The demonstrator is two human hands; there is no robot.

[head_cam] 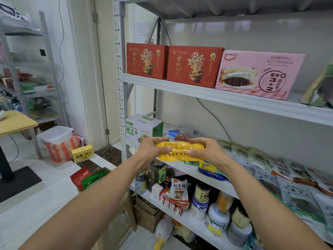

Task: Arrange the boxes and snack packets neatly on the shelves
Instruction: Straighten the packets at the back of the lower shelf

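Both hands hold one yellow snack packet point(177, 151) in the air, just in front of the middle shelf point(182, 168). The left hand point(153, 150) pinches one end, the right hand point(205, 152) the other, probably to keep it flat and lay it down neatly.

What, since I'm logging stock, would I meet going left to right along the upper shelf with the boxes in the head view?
In order: red noodle box → second red noodle box → pink cake box → green and tan packet, cut off by the right edge.
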